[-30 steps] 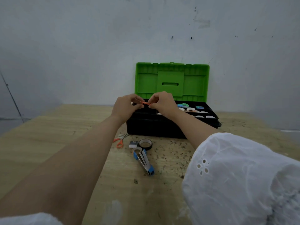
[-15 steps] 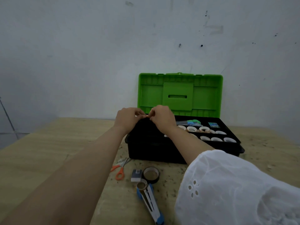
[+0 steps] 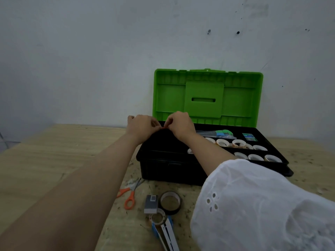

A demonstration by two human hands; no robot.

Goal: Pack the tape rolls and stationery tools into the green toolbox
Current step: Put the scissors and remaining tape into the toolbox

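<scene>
The toolbox (image 3: pixel 163 165) has a black body and a green lid (image 3: pixel 206 95) standing open against the wall. Several white tape rolls (image 3: pixel 255 157) lie in its right tray. Over the box's left end, my left hand (image 3: pixel 143 126) and my right hand (image 3: pixel 179 124) meet fingertip to fingertip, pinching a small red-orange item (image 3: pixel 163 127) between them; most of it is hidden. On the table in front lie orange-handled scissors (image 3: pixel 129 195), a black tape roll (image 3: pixel 170 202), a small grey box (image 3: pixel 151 204), a clear tape roll (image 3: pixel 157 218) and a blue-and-white tool (image 3: pixel 167 232).
The wooden table (image 3: pixel 54 160) runs left and right of the box, speckled with debris. A grey wall stands directly behind the lid. Green and blue packets (image 3: pixel 223 133) and a small card (image 3: pixel 249 137) lie at the back of the tray.
The view has moved closer and tilted, so box and loose items sit lower and larger. Both hands stay together over the box's left end, still pinching the small red-orange item.
</scene>
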